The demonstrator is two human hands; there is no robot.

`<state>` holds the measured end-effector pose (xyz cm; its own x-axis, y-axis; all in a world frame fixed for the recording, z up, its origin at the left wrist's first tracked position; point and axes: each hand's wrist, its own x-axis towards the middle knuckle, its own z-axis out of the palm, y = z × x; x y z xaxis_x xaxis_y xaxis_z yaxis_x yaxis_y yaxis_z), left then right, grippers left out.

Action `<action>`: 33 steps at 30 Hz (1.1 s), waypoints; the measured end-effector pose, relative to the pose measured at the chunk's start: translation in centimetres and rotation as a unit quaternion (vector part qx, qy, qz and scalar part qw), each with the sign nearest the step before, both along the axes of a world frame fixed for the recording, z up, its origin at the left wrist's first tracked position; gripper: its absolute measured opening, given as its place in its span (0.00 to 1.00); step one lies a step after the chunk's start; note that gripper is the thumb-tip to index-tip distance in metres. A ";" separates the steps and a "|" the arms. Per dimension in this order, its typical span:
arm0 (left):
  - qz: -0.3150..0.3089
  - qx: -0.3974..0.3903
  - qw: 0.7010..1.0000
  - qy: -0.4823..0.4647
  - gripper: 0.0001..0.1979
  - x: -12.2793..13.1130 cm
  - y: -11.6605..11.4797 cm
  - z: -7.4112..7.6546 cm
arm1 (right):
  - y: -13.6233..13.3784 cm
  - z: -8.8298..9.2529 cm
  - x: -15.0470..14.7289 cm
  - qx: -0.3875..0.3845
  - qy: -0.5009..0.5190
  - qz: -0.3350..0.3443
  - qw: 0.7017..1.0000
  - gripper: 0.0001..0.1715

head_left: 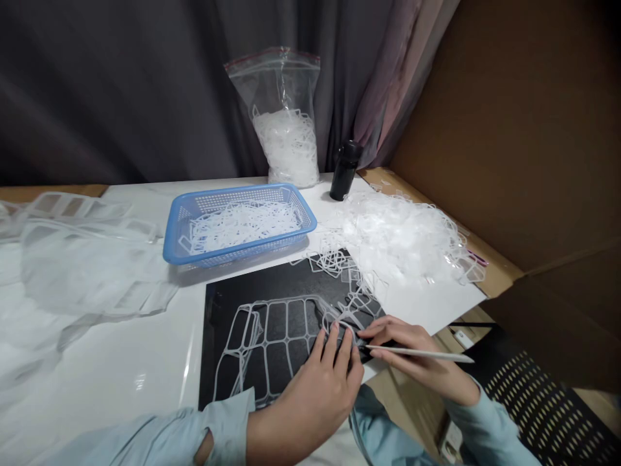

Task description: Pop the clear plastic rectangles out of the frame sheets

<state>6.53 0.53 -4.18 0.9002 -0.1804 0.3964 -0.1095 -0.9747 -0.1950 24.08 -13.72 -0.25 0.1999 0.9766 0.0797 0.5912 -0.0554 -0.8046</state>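
My left hand (324,378) lies flat, fingers stretched out, on a translucent white plastic frame sheet (286,338) with rows of rectangular openings. The sheet rests on a black mat (220,299). My right hand (412,346) is closed around a slim white-handled tool (427,353), held nearly level. Its dark tip points left, close to my left fingertips and the sheet's right end; the exact contact is hidden. Beyond my fingers, loose small plastic frames (334,260) lie in a tangle across the mat's upper right.
A blue basket (242,248) holds many small white frames. Behind it stands a zip bag (286,145) of similar pieces, beside a black bottle (345,169). A large pile of frames (402,233) lies right, near a cardboard wall (504,129). Stacked plastic sheets (92,265) cover the left.
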 end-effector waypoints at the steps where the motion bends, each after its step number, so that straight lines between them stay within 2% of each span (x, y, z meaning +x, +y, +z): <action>1: -0.001 -0.002 1.000 -0.001 0.18 0.0 0.0 0.0 | 0.0 -0.1 0.0 0.009 -0.018 0.007 1.000 0.06; 7: -0.008 -0.023 1.000 -0.004 0.17 0.2 0.2 0.4 | 0.1 -0.1 -0.6 0.052 -0.156 0.042 0.986 0.06; 9: -0.008 -0.036 0.999 0.002 0.17 0.2 0.4 0.5 | 0.3 -0.3 -0.9 0.073 -0.226 0.046 0.970 0.08; 13: -0.009 -0.068 0.997 0.020 0.18 0.1 0.6 0.8 | 0.6 -1.5 -1.3 0.154 -0.362 0.030 0.919 0.11; 16: -0.004 -0.072 0.996 0.047 0.20 0.0 0.6 1.0 | 0.8 -2.0 -1.2 0.174 -0.391 0.010 0.904 0.11; 20: -0.005 -0.069 0.994 0.081 0.21 0.0 0.6 1.2 | 0.6 -0.7 -0.9 0.168 -0.355 -0.057 0.918 0.08; 22: -0.012 -0.067 0.993 0.091 0.21 0.1 0.6 1.4 | 0.4 0.4 -0.7 0.174 -0.324 -0.101 0.924 0.09; 24: -0.017 -0.064 0.994 0.087 0.20 0.1 0.7 1.4 | 0.3 1.5 -0.4 0.208 -0.303 -0.154 0.917 0.12; 27: -0.017 -0.062 0.996 0.064 0.19 0.2 0.7 1.4 | 0.7 2.5 0.2 0.281 -0.305 -0.237 0.879 0.13; 33: -0.019 -0.066 0.995 0.076 0.20 0.2 0.8 1.5 | 2.2 3.3 1.9 0.369 -0.329 -0.381 0.781 0.07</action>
<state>6.75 1.33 -2.72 0.9451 -0.1706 0.2786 -0.1646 -0.9853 -0.0449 26.01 -11.56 3.06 0.3795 0.2323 0.8956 0.9118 -0.2581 -0.3194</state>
